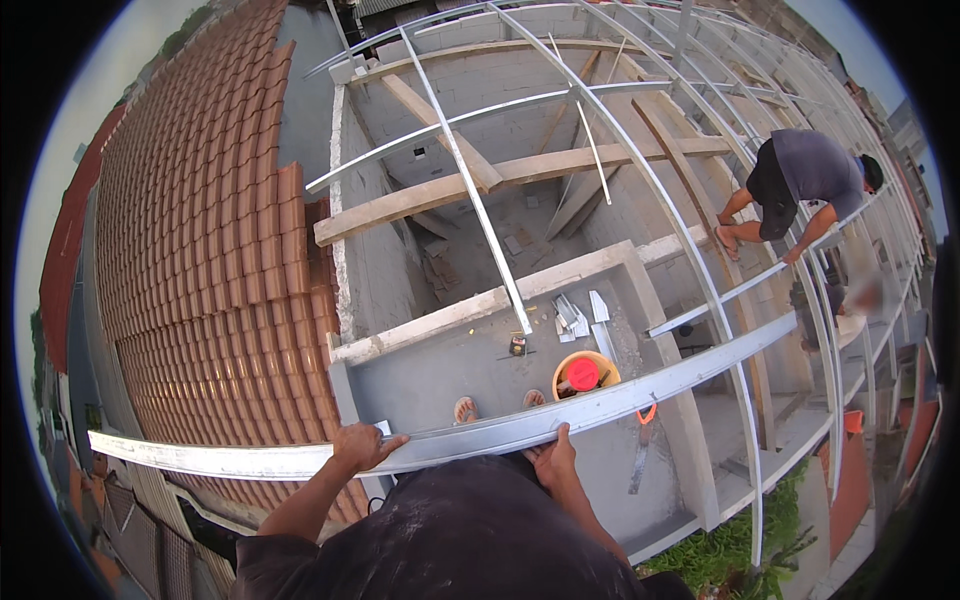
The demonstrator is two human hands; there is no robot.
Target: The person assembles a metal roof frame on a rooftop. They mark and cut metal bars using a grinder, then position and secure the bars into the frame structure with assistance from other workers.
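Observation:
A long silvery metal channel point(470, 440) runs crosswise in front of my body, from over the roof tiles at left to the metal framing at right. My left hand point(358, 447) is closed around it, with the thumb lying along the metal toward the right. Farther right, my right hand point(556, 462) grips the channel's near edge, its fingers partly hidden. Just beyond the channel stands a yellow-orange bucket point(561, 371) with a red round container point(582, 375) inside. A handsaw point(637, 462) with an orange handle lies on the concrete to the right of my right hand.
Below the ledge point(430, 375), a deep walled room opens, crossed by a wooden beam point(420, 202). A tape measure point(517, 346) and metal offcuts point(570, 317) lie there. Roof tiles point(210, 270) cover the left. A co-worker point(815, 172) bends over the framing; another person point(825, 312) is partly hidden.

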